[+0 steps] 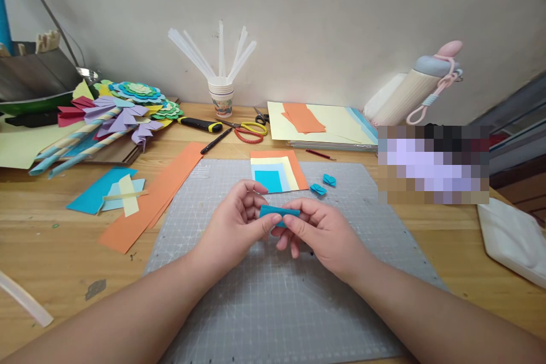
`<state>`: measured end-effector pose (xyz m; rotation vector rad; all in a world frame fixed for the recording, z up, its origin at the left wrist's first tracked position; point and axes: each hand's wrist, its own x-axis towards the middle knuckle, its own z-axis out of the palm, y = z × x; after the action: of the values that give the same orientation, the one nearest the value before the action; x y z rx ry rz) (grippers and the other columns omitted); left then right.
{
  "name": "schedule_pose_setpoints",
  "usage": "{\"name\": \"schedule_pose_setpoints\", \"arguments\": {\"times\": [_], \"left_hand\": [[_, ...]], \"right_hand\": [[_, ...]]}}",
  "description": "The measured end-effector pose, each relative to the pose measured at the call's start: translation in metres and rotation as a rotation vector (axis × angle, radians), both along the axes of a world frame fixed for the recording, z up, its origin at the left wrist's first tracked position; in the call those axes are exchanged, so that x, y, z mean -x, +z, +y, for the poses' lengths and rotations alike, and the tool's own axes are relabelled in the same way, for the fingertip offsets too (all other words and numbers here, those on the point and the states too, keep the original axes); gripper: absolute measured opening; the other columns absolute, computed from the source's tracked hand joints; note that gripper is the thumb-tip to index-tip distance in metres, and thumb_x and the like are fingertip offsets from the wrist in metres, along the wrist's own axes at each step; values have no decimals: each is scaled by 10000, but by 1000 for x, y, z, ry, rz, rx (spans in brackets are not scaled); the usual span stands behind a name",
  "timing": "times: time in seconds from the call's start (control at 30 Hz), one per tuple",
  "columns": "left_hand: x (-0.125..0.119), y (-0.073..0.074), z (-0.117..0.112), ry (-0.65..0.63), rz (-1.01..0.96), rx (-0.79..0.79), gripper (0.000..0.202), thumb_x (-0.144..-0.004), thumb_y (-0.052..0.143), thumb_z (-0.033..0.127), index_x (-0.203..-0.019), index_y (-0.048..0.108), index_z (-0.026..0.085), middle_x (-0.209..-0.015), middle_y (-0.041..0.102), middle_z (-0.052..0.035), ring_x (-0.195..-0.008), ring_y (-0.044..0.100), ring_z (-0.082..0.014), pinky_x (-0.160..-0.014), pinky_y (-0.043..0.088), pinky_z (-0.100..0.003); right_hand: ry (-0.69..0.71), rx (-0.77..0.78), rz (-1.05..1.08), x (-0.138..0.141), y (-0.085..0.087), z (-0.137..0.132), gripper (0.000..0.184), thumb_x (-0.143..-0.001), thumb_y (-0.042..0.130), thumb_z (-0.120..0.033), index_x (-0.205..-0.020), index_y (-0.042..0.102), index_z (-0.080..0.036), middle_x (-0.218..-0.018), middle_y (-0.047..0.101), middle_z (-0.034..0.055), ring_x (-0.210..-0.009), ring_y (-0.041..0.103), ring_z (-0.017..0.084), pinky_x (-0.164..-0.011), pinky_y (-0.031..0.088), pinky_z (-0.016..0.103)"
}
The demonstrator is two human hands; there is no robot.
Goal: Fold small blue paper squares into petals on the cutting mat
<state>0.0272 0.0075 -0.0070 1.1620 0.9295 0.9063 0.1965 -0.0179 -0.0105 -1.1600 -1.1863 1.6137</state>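
Note:
Between my two hands, above the grey cutting mat (222, 318), is a small folded piece of blue paper (279, 211). My left hand (239, 219) pinches its left part, thumb in front and fingers behind. On the right part, my right hand (326, 233) pinches it the same way, and the two thumb tips nearly meet. Just beyond my hands lies a stack of square papers (294, 168) in orange, yellow, light blue and blue. Two small folded blue paper pieces (318, 189) rest on the mat to the right of that stack.
Orange strips (170, 185) and paper scraps (102, 190) lie left of the mat. Behind it are a utility knife (200, 124), scissors (251, 131), a paper cup (222, 99) of white strips and a paper pile (341, 119). Paper flowers (123, 108) lie at the left, a bottle (409, 91) leans right.

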Motion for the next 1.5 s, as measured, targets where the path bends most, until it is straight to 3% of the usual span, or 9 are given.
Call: {"name": "schedule_pose_setpoints", "arguments": {"times": [0.1,0.2,0.57,0.9,1.5], "left_hand": [[0,3,1,-59,39,18,196,-729,728,289,-798,590,169,-635,585,50,-526,549,-84,-531,467,-226],[0,6,1,-70,43,31,219,-732,723,319,-666,582,166,-570,592,46,-503,529,-82,-519,458,-220],[1,5,1,-48,94,44,237,-719,733,346,-646,597,166,-518,573,55,-470,520,-78,-485,447,-202],[2,3,3,-46,84,34,213,-737,720,365,-693,661,165,-604,640,21,-512,544,-97,-537,472,-227],[2,1,4,40,121,39,226,-705,734,363,-678,627,165,-573,610,39,-482,539,-93,-518,453,-229]], "right_hand": [[-15,-17,-14,0,0,0,234,-813,662,-387,-890,636,-167,-721,699,18,-597,660,121,-466,487,206],[-16,-21,-36,-1,0,0,234,-797,681,-384,-882,639,-170,-736,711,24,-637,680,142,-485,501,221],[-17,-14,-65,-1,1,0,229,-791,689,-400,-805,661,-173,-714,729,25,-657,698,144,-520,530,223],[-87,-15,-84,-2,3,1,285,-763,702,-448,-816,674,-170,-717,741,36,-661,708,165,-532,545,251],[-116,-7,-73,-3,2,1,276,-765,708,-443,-801,666,-173,-734,738,32,-695,720,169,-595,568,268]]}}
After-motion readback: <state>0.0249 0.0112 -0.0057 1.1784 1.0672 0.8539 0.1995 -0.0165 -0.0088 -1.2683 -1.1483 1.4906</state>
